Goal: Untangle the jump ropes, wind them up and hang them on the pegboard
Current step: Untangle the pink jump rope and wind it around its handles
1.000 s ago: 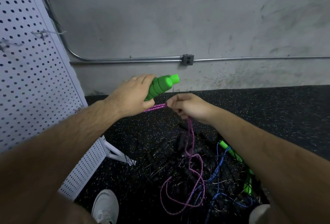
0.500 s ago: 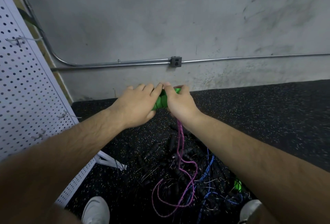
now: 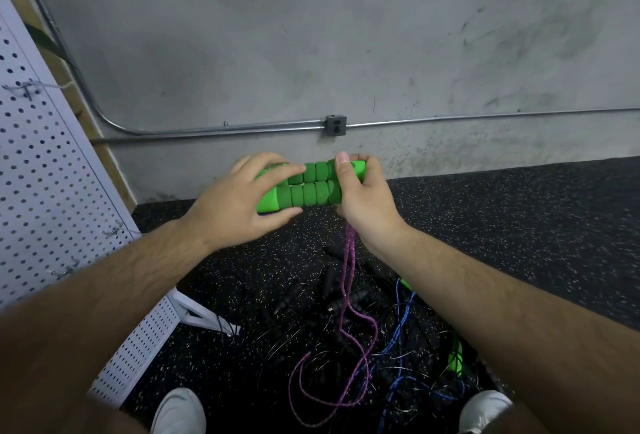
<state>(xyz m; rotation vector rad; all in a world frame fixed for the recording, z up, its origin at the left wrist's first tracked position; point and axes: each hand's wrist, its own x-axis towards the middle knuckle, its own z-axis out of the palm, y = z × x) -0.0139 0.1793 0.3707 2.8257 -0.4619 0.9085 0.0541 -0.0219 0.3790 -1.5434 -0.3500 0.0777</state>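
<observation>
Green handles [image 3: 308, 188], pair: held side by side, long axes level, left to right, below outlet box [image 3: 335, 125]. Left hand [image 3: 235, 207]: fingers [image 3: 277, 170] curled over left ends; right hand [image 3: 365, 200] gripped right ends.

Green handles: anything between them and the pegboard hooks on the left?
Nothing visible. The left hand and right hand grip the green handles side by side; the pegboard stands to their left. The purple rope hangs into the tangled pile below; whether it is free, I cannot tell.
</observation>
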